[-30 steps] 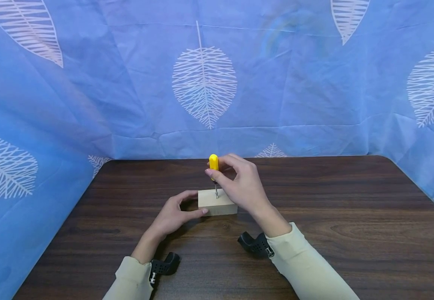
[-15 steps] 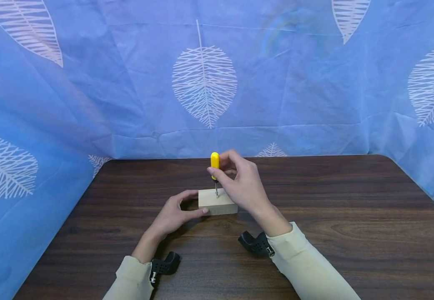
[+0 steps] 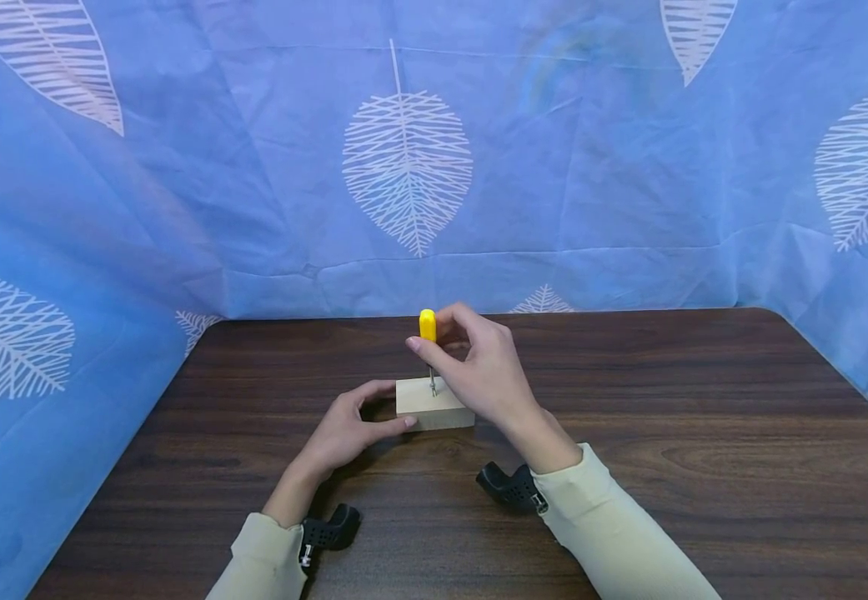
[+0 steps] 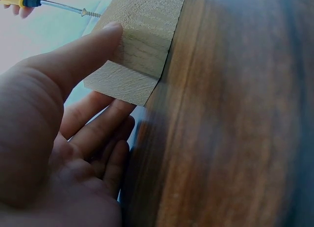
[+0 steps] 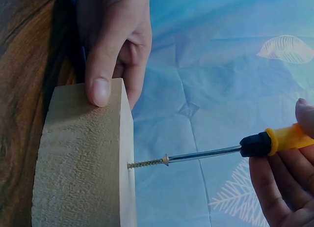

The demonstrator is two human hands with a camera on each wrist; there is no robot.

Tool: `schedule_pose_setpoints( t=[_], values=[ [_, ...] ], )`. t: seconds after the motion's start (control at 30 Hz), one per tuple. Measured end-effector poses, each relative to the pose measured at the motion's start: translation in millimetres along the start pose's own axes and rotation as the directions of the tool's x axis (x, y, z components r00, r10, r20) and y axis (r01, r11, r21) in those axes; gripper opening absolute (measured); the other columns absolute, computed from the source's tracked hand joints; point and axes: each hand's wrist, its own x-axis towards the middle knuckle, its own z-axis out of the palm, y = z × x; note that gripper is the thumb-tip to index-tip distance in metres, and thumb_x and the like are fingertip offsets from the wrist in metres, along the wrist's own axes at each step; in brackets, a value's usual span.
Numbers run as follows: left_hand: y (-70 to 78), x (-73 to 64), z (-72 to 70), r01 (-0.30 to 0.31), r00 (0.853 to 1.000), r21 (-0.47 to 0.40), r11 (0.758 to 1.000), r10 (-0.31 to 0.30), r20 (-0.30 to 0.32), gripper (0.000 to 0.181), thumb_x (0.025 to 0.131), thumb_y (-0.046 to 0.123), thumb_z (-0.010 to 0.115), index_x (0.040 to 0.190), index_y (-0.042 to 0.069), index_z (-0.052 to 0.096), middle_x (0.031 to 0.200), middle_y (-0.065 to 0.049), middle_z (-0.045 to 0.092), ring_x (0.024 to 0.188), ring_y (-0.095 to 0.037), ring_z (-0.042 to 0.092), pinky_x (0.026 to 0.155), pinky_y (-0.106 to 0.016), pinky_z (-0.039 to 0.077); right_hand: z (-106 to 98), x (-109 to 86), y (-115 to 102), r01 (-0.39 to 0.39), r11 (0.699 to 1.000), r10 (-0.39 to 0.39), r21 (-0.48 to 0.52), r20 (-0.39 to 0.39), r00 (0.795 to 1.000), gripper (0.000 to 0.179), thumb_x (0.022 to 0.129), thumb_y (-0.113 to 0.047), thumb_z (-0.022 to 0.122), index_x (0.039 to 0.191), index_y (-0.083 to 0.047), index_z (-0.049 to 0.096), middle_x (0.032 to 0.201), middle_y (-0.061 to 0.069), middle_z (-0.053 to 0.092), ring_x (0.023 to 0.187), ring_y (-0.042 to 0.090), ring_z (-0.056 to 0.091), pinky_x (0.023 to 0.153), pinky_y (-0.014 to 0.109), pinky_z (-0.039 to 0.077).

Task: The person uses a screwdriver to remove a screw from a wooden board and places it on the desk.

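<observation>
A pale wooden block (image 3: 437,418) lies on the brown table. My left hand (image 3: 343,429) holds its left end, thumb on the near side and fingers behind, as the left wrist view also shows. From the block's top face stands a screw (image 5: 147,163), its tip in the wood and most of its thread exposed. The shaft of a yellow-handled screwdriver (image 5: 206,153) meets the screw head, upright and in line with it. My right hand (image 3: 486,367) grips the screwdriver's handle (image 3: 428,325) between thumb and fingers, above the block.
The dark wood-grain table (image 3: 666,433) spreads around the block. Behind and to the left hangs a blue cloth (image 3: 276,167) with white leaf prints. Black wrist mounts (image 3: 331,527) sit under both cream sleeves (image 3: 614,525).
The right thumb and fingers have shifted slightly around the handle, which rose a little and came back down. Left hand and block have stayed in place.
</observation>
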Motion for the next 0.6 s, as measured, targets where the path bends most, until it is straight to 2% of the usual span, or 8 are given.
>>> schedule_pose_setpoints(
  t=[0.17, 0.33, 0.6],
  values=[
    [1.7, 0.3, 0.1, -0.001, 1.0, -0.001, 1.0, 0.001, 0.001, 0.062, 0.092, 0.041, 0.087, 0.146, 0.021, 0.066, 0.153, -0.005, 0.064, 0.149, -0.034, 0.052, 0.123, -0.067, 0.038, -1.3, -0.3, -0.3, 0.014, 1.0, -0.014, 0.003, -0.009, 1.0, 0.018, 0.096, -0.019, 0.084, 0.105, -0.01, 0.072, 0.094, 0.003, 0.079, 0.083, 0.013, 0.076, 0.082, 0.032, 0.066],
    [1.9, 0.6, 0.0, 0.005, 1.0, 0.003, 1.0, -0.005, -0.003, 0.061, 0.092, 0.042, 0.087, 0.146, 0.022, 0.067, 0.153, -0.005, 0.064, 0.149, -0.034, 0.052, 0.122, -0.067, 0.039, -2.2, -0.1, -1.5, 0.014, 1.0, -0.014, -0.001, 0.003, 1.0, 0.017, 0.097, -0.017, 0.082, 0.109, -0.008, 0.074, 0.096, 0.005, 0.079, 0.083, 0.013, 0.076, 0.084, 0.032, 0.066],
    [1.0, 0.0, 0.5, 0.001, 1.0, 0.001, 1.0, -0.001, -0.003, 0.062, 0.092, 0.042, 0.087, 0.146, 0.022, 0.067, 0.154, -0.005, 0.064, 0.15, -0.034, 0.051, 0.123, -0.067, 0.037, -2.0, -0.7, -2.5, -0.037, 0.999, 0.036, 0.017, 0.013, 0.999, 0.018, 0.099, -0.023, 0.081, 0.111, -0.012, 0.075, 0.102, 0.002, 0.08, 0.091, 0.014, 0.077, 0.089, 0.033, 0.066]
  ],
)
